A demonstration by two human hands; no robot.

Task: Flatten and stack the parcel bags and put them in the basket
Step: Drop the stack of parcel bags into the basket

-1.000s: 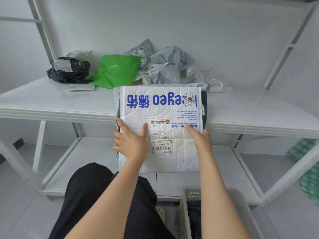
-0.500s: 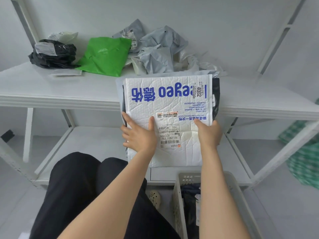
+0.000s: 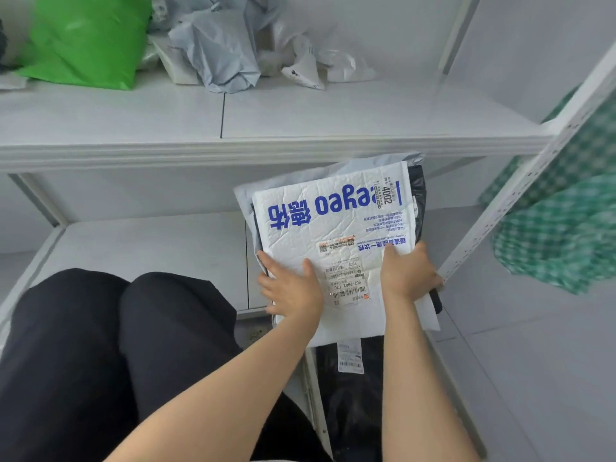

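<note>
Once off the shelf (image 3: 333, 121), swung the stack (image 3: 333, 225) down over the basket (image 3: 315, 395).
Kept left grip (image 3: 293, 291) and right grip (image 3: 405, 275) clamped on its near end; likely only needed lowering in.

White padded bag (image 3: 333, 221): matt, quilted, creased skin with blue print and paper labels (image 3: 346, 278) stuck on; the black bag (image 3: 420, 195) under it is glossy plastic film. Green bag (image 3: 83, 38): smooth, shiny plastic; grey bags (image 3: 216, 51) beside it: dull, heavily crumpled plastic. Shelf (image 3: 300, 111): smooth matt white board; upright (image 3: 520, 191): white-painted perforated metal; checked cloth (image 3: 566, 235): woven fabric; trousers (image 3: 83, 345): matt black cloth.
</note>
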